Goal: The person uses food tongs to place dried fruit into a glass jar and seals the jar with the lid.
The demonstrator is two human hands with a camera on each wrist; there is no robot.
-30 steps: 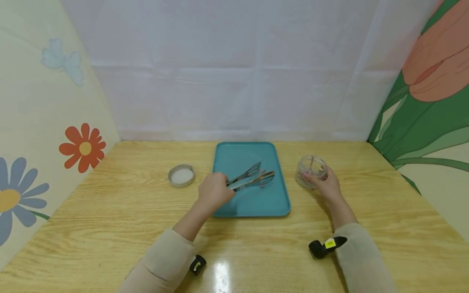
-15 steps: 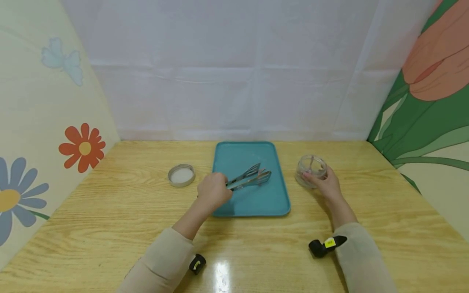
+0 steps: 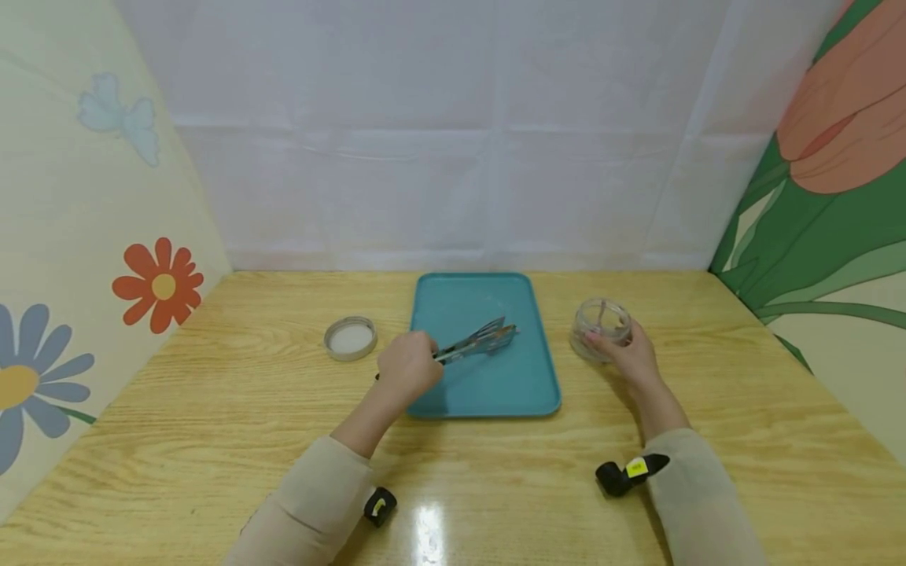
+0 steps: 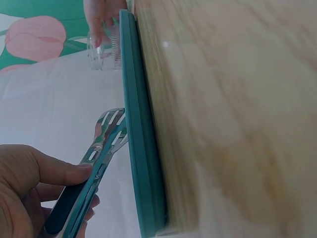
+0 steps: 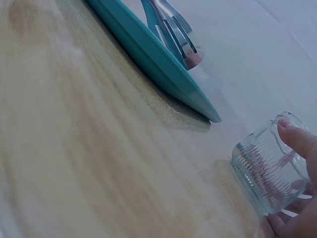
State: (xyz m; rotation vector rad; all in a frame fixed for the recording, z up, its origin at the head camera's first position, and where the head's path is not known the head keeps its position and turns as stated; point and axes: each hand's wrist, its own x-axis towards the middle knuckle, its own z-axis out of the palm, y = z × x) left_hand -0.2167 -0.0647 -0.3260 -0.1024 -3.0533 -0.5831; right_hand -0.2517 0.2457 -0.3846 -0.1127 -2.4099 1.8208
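Note:
My left hand (image 3: 409, 365) grips a pair of metal serving tongs (image 3: 484, 339) with slotted heads and a dark handle. In the left wrist view the thumb presses on one arm of the tongs. Their heads lie close together, low over the blue tray (image 3: 488, 397). Whether anything is pinched between them I cannot tell. To the right of the tray, my right hand (image 3: 637, 363) holds a clear glass jar (image 3: 591, 318) upright on the table, thumb near the rim and fingers around the far side. Ribbed glass shows on the jar (image 5: 260, 171) in the right wrist view.
A round lid (image 3: 351, 338) with a white inside lies on the wooden table (image 3: 212, 432), left of the tray. A white cloth (image 3: 453, 157) hangs behind the table, and flower-painted panels (image 3: 163, 287) stand at both sides. Small black cameras (image 3: 380, 507) sit at the sleeves.
The tongs' spread heads have come together, covering a small pinkish thing seen by them on the tray. My left hand has drawn back slightly to the left; the right hand and jar stay put.

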